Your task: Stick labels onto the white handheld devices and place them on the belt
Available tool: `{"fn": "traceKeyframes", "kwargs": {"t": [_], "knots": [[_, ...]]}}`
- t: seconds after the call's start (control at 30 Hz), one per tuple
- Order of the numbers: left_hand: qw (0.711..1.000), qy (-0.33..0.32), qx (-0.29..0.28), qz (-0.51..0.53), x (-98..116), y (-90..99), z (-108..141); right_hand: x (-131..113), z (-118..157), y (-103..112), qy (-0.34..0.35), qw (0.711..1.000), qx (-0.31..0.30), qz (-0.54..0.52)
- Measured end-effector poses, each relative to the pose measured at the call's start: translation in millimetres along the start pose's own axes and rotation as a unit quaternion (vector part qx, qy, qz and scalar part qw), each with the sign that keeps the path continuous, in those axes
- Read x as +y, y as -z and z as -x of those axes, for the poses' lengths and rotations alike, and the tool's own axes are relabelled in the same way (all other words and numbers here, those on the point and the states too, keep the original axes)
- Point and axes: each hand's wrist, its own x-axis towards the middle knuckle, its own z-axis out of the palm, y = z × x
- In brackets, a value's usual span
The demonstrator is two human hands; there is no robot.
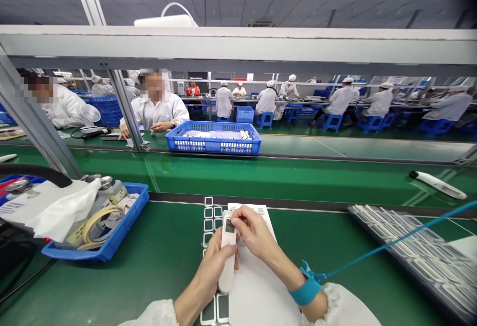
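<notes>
Over white sheets on our green counter (167,276), our left hand (213,265) grips a white handheld device (227,251) upright; our right hand's (255,231) fingertips pinch together at its screen (230,225). Beyond, a blue basket (213,145) sits before a seated person (156,105).

From here, the device (226,279) hides part of my left hand (210,266), and I can't read its screen (230,225) — too small, with my right hand (257,231) over one edge. The card (253,291) runs off the bottom, the cord (391,242) off the right. Nearby faces (152,86) are blurred — what the far workers (266,100) handle is too tiny to tell.
</notes>
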Motion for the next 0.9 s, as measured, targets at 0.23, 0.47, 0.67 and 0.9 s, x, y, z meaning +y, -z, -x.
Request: {"fn": "traceKeyframes", "kwargs": {"t": [0.23,0.47,0.67,0.9], "knots": [[1.0,0.01,-0.002,-0.001,1.2,-1.1,2.1,-3.1,-0.5,0.7,-0.01,1.0,0.003,-0.015],[1.0,0.015,0.009,-0.005,0.8,-2.4,2.7,-1.4,1.1,-1.0,-0.014,1.0,0.013,-0.007],[0.999,0.026,0.017,0.006,1.3,-2.7,4.0,-2.5,1.4,-1.5,-0.016,1.0,0.01,-0.005],[0.999,0.034,0.038,0.008,-0.1,-2.4,3.1,-2.0,2.6,-1.1,-0.006,1.0,0.009,0.014]]}}
